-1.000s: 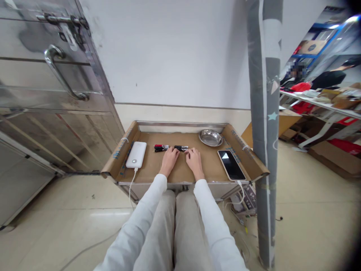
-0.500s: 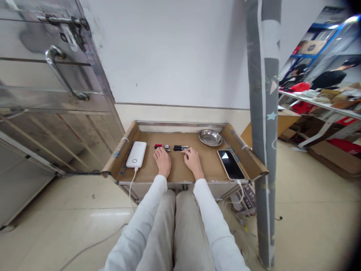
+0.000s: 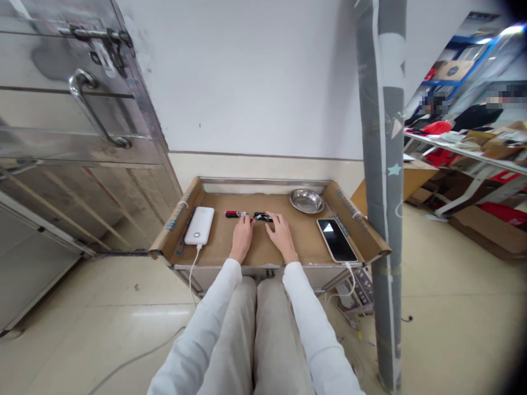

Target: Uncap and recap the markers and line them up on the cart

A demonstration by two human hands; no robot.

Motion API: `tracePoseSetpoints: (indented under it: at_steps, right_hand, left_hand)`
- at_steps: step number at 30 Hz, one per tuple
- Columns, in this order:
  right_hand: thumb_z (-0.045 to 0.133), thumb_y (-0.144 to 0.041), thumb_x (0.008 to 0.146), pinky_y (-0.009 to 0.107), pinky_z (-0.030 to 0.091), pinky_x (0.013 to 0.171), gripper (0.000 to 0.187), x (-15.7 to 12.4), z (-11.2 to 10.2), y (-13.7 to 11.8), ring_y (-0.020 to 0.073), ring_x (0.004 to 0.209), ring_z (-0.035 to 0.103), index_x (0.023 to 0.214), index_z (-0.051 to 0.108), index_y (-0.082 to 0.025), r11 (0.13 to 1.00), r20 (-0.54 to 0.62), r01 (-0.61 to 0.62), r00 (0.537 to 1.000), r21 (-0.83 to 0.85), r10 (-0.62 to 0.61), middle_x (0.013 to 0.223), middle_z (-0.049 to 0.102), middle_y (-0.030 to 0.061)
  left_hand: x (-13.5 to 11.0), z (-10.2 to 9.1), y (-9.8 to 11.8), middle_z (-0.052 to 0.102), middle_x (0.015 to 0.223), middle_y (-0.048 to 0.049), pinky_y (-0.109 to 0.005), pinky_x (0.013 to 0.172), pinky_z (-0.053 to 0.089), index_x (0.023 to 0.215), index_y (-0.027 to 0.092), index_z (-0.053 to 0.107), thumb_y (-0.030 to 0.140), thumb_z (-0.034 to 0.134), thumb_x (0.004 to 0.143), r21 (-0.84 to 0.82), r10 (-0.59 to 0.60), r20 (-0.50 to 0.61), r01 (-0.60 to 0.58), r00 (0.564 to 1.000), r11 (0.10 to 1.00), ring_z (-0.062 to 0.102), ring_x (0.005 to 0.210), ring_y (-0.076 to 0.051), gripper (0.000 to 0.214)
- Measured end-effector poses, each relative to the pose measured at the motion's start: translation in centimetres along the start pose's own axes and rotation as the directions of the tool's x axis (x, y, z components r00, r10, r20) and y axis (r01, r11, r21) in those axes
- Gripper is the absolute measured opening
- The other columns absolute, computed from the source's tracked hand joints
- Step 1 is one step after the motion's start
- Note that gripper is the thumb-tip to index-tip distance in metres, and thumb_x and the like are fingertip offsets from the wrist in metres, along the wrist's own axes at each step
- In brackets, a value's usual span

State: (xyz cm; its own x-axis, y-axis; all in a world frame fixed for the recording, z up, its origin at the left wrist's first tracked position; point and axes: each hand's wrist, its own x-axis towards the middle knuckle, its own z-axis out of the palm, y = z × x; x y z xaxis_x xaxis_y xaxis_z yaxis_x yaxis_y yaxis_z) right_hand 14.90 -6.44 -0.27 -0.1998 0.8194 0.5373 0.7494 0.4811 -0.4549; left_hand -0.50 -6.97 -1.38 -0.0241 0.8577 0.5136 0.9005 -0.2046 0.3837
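A red-and-black marker pen (image 3: 233, 214) with a silvery end lies on the brown-papered tray table. To its right, several black marker pens (image 3: 259, 215) lie close together, partly covered by fingers. My left hand (image 3: 242, 238) has its fingers closed at the left end of this black group; a slim pen with a silvery part seems to stick out from them. My right hand (image 3: 282, 236) has its thumb and forefinger around the right end of the black marker pens. The fingertips are small, so the exact grip is hard to see.
A white power bank (image 3: 200, 226) with a cable lies on the left, a phone (image 3: 336, 240) with a cable on the right. Behind the phone stands a round metal dish (image 3: 307, 201). Raised papered sides edge the table (image 3: 230, 249). A wrapped pole (image 3: 385, 219) stands at right.
My left hand has moved right, from the red marker pen toward the black ones, and a pen has shifted with it. My right hand's fingers have come onto the black marker pens.
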Motion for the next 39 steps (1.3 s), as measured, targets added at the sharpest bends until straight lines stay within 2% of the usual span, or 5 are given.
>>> tracePoseSetpoints:
  at_steps: [5, 12, 21, 35, 39]
  right_hand:
    - [0.045, -0.019, 0.087, 0.037, 0.042, 0.094, 0.034, -0.2, -0.1, 0.0, 0.0211, 0.106, 0.053, 0.120, 0.052, -0.021, 0.995, 0.025, 0.005, 1.000, 0.096, -0.007, 0.112, 0.057, 0.0088]
    - [0.046, -0.017, 0.086, 0.037, 0.042, 0.092, 0.025, -0.4, 0.3, 0.5, 0.0213, 0.099, 0.052, 0.108, 0.058, -0.019, 0.996, 0.052, 0.041, 0.998, 0.080, -0.045, 0.106, 0.060, 0.0080]
    - [0.049, -0.017, 0.085, 0.036, 0.042, 0.090, 0.024, -0.4, 0.5, 0.9, 0.0205, 0.098, 0.053, 0.107, 0.059, -0.020, 0.992, 0.062, 0.045, 0.997, 0.115, -0.053, 0.105, 0.061, 0.0069]
    - [0.051, -0.018, 0.086, 0.036, 0.044, 0.089, 0.018, -0.2, 1.2, 1.7, 0.0199, 0.097, 0.055, 0.098, 0.064, -0.021, 0.982, 0.081, -0.012, 0.997, 0.189, -0.003, 0.101, 0.063, 0.0072]
    - [0.051, -0.016, 0.085, 0.034, 0.045, 0.088, 0.019, -0.2, 1.0, 1.5, 0.0195, 0.095, 0.056, 0.095, 0.066, -0.021, 0.987, 0.070, -0.008, 0.998, 0.163, -0.004, 0.097, 0.064, 0.0063]
  left_hand:
    - [0.1, -0.8, 0.6, 0.053, 0.100, -0.0036, -0.025, 0.073, 0.048, 0.105, 0.024, 0.056, 0.036, 0.044, 0.092, -0.276, 0.155, 0.098, -0.123, 0.983, 0.953, 0.060, 0.084, -0.015, 0.021]
    - [0.5, -0.5, 0.3, 0.053, 0.101, -0.0032, -0.027, 0.084, 0.049, 0.109, 0.022, 0.056, 0.026, 0.056, 0.087, -0.464, 0.221, 0.001, -0.196, 0.975, 0.864, 0.059, 0.090, -0.013, 0.022]
    - [0.6, 0.6, -0.4, 0.061, 0.100, -0.0054, -0.030, 0.080, 0.052, 0.111, 0.020, 0.051, 0.030, 0.058, 0.086, -0.536, 0.129, -0.086, -0.155, 0.988, 0.830, 0.062, 0.082, -0.013, 0.028]
    - [0.5, -0.7, 0.4, 0.059, 0.108, -0.0076, -0.029, 0.085, 0.051, 0.116, 0.021, 0.049, 0.029, 0.040, 0.095, -0.458, 0.137, -0.169, -0.200, 0.976, 0.866, 0.060, 0.097, -0.014, 0.025]
    - [0.5, -0.9, 0.4, 0.058, 0.108, -0.0089, -0.031, 0.087, 0.050, 0.116, 0.020, 0.048, 0.029, 0.038, 0.095, -0.462, 0.095, -0.183, -0.171, 0.979, 0.871, 0.059, 0.097, -0.015, 0.025]
